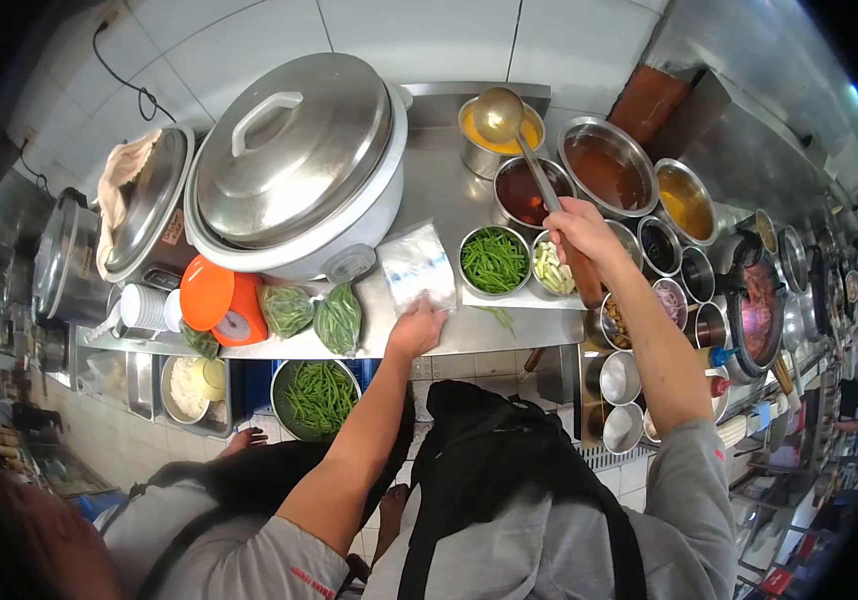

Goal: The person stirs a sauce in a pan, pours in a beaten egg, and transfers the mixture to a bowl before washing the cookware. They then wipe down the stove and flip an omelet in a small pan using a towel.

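Observation:
My right hand [584, 232] is wrapped around the handle of a long metal ladle [539, 168]. The ladle's bowl is over a metal pot of yellow liquid [502, 140] at the back of the counter. My left hand [419, 325] closes its fingers on the near edge of a stack of clear plastic bags [415, 268] lying flat on the steel counter. Between my hands stand a bowl of cut green beans [494, 260] and a bowl of pale green cut vegetable pieces [552, 268]. A pot of dark red liquid [529, 192] sits just under the ladle handle.
A large lidded cooker [294, 150] fills the back left. Two bags of green vegetables [337, 318] and an orange scale [221, 302] line the front edge. Several sauce bowls [607, 165] crowd the right. Below is a bowl of green beans [314, 398]; a person [199, 510] is at my left.

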The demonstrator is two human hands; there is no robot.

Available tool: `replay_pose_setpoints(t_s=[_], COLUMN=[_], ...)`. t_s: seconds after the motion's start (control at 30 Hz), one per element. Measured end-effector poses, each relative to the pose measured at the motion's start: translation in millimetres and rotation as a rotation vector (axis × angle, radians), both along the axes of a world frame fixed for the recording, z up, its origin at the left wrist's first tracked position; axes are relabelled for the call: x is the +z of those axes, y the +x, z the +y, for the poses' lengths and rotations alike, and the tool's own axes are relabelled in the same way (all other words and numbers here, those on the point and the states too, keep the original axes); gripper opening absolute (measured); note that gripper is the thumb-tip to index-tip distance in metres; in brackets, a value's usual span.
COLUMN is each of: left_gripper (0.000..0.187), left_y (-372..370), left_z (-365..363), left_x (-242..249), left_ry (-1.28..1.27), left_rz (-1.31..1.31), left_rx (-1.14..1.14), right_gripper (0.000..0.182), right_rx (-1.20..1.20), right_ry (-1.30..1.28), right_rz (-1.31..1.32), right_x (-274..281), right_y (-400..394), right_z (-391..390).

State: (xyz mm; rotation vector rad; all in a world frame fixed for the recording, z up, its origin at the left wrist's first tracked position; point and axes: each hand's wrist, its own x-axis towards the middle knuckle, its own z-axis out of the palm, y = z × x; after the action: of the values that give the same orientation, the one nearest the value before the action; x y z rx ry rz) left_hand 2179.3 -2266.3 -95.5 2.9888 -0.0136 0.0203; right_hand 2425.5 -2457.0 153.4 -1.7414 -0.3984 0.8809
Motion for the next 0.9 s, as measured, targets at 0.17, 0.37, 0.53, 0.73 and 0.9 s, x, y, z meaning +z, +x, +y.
replay_pose_setpoints(t_s=[0.17, 0.37, 0.53, 0.73, 0.9], left_gripper=[0.018, 0.014, 0.017, 0.034, 0.036], left_y=[-1, -10, -19, -27, -32], left_z=[2, -10, -10, -5, -6], left_x=[-43, -40, -13, 3, 5], left_ry=[0.446, 0.555, 1.238, 1.187, 1.29], left_rz=[-0.147, -0.155, -0.098, -0.211, -0.1], left_rx=[-0.148, -0.043, -0.13, -0.042, -0.221], right_gripper=[0.007, 0.003, 0.004, 0.007, 0.014], right_rx=[0.001, 0.001, 0.0, -0.008, -0.005], right_ry=[-0.041, -0.043, -0.058, -0.018, 0.093], right_rz=[-0.027, -0.005, -0.005, 0.059, 0.151], right_x=[-1, -1, -5, -3, -8], right_y=[1, -2, 0, 2, 9], right_z=[3, 6, 8, 8, 3])
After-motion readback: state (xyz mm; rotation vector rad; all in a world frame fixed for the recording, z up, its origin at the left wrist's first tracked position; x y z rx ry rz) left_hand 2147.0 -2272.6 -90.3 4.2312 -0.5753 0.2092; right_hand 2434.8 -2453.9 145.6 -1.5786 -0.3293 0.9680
